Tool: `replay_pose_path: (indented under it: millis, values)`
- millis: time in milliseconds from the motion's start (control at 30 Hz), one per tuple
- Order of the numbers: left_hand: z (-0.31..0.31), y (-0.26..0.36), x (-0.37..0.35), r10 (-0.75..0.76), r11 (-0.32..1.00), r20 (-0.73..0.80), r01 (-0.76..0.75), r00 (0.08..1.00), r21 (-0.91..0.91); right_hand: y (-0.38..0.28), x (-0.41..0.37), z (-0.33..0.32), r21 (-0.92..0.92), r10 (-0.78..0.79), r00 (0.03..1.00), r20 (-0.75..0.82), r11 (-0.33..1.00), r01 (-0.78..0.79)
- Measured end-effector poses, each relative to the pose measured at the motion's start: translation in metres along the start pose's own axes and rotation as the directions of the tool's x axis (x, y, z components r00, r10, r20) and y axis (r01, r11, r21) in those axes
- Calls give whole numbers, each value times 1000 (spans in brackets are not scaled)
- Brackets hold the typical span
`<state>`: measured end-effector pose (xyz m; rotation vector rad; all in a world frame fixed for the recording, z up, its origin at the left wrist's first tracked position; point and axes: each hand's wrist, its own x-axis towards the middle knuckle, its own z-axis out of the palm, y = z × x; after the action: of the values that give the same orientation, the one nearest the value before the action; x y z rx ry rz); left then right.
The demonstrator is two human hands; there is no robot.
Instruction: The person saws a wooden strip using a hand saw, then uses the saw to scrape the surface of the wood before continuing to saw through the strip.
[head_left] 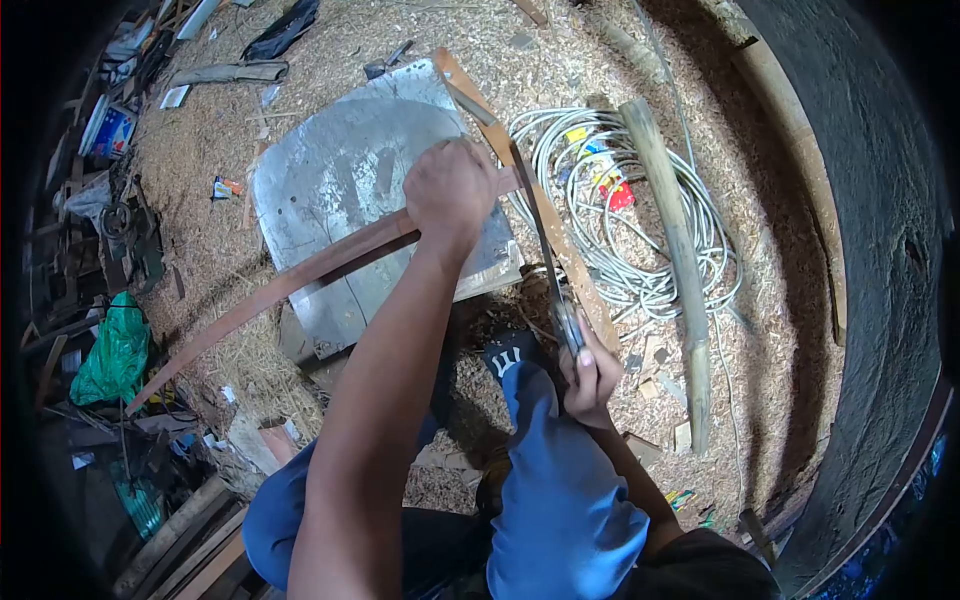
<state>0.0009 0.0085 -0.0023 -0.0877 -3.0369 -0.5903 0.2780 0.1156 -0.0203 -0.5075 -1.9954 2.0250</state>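
Observation:
My left hand (452,192) is closed over a long, narrow reddish-brown wooden strip (330,262), pressing it onto a worn grey metal-looking top (315,190). One end of the strip reaches past the top's right side; the other runs far out to the lower left. In my right hand (590,378) is the handle of a handsaw (541,225), its thin blade pointing away from me. The blade meets the strip near its short end, just right of my left hand. Whether the teeth have cut into the wood I cannot make out.
A flat brown plank (590,290) lies under and beside the saw. To the right are a coil of pale cable (550,135) and a round wooden pole (668,200). A green plastic bag (112,352) and scrap line the left. Shavings (200,165) cover the ground.

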Motion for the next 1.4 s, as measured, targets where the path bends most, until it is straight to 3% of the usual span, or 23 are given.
replay_pose_path:
  millis: [200, 400, 500, 633, 733, 800, 900, 1033, 1133, 1167, 1267, 1400]
  values:
    - [-2, 1, 0, -20, 997, -18, 22, 1000, 72, 6, 22, 9, 73, 4, 1000, -23, 997, -3]
    - [-4, 2, 1, -17, 1000, 29, 17, 999, -23, -1, -3, -2, 65, 56, 998, -10, 996, -55]
    - [-3, 2, -1, -4, 998, -5, 4, 1000, 57, 7, 39, 13, 33, -30, 999, -17, 999, 31]
    - [-5, 2, -1, -22, 998, -14, 23, 1000, 54, -2, 19, 13, 66, 8, 999, -51, 998, -4]
    - [-7, 4, 4, -62, 998, 68, 62, 996, 4, -10, -8, 2, 56, 73, 997, -40, 996, -71]
    - [-7, 2, -1, 12, 1000, 42, -12, 999, -10, -5, -7, 1, 48, 110, 993, -38, 993, -108]
    - [-1, 0, -2, 35, 999, -12, -35, 999, 4, 11, 29, 14, 43, -25, 999, -36, 999, 26]
    - [-1, 1, -2, 31, 999, -63, -29, 998, 32, 3, 23, 13, 81, 29, 998, -47, 996, -25]
    - [-6, 5, 2, -8, 1000, 1, 8, 1000, 25, -4, -10, 0, 47, 75, 997, -35, 996, -74]
    - [-5, 4, 1, 14, 1000, -26, -14, 1000, 3, -2, -11, -1, 129, 72, 996, -49, 990, -65]
    - [-2, 2, -1, 38, 999, -31, -37, 999, 11, 9, 13, 7, 54, -16, 999, -30, 998, 17]
    - [-4, 4, -2, -10, 1000, -13, 10, 1000, 23, 0, 40, 15, 66, 15, 1000, -17, 998, -14]
